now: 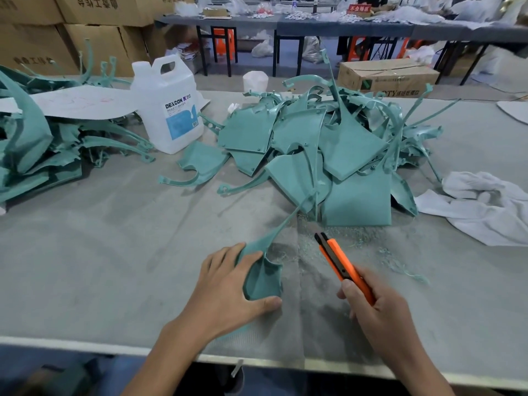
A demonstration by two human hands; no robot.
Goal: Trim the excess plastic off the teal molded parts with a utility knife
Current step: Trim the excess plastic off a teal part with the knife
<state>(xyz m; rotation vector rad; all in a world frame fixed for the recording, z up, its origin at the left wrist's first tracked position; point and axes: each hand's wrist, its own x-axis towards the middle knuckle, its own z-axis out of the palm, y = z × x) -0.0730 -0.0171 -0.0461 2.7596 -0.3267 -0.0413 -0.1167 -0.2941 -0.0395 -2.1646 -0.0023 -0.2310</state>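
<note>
The teal molded part [264, 277] lies on the grey table [114, 238] near its front edge, a curved shell with a long thin stem that runs up and to the right toward the larger heap. The left hand [228, 287] holds it. Its fingers [225, 252] are curled over the shell's far left edge, and the thumb lies along the near edge, so the shell sits between thumb and fingers with its hollow face showing to the right of the palm. The right hand [377, 312] is to the right of the part and apart from it, its fingers wrapped round the rear of an orange utility knife [338, 262]. The knife slants up and to the left, its black tip above the table and not touching the part. Whether the blade is out cannot be told. Thin teal shavings [360, 241] are scattered on the table around and beyond the knife tip. Behind them, a pile of teal parts [314, 144] spreads across the middle of the table, flat panels overlapping, with curved strips sticking up. A crumpled white cloth [485, 207] lies just to its right. A white plastic jug [168, 110] labelled DEXCON stands upright to the left of the pile, and a second heap of teal pieces [34, 144] fills the left edge, partly under a white sheet [83, 104]. Cardboard boxes [85, 38] are stacked behind the table at the far left.
</note>
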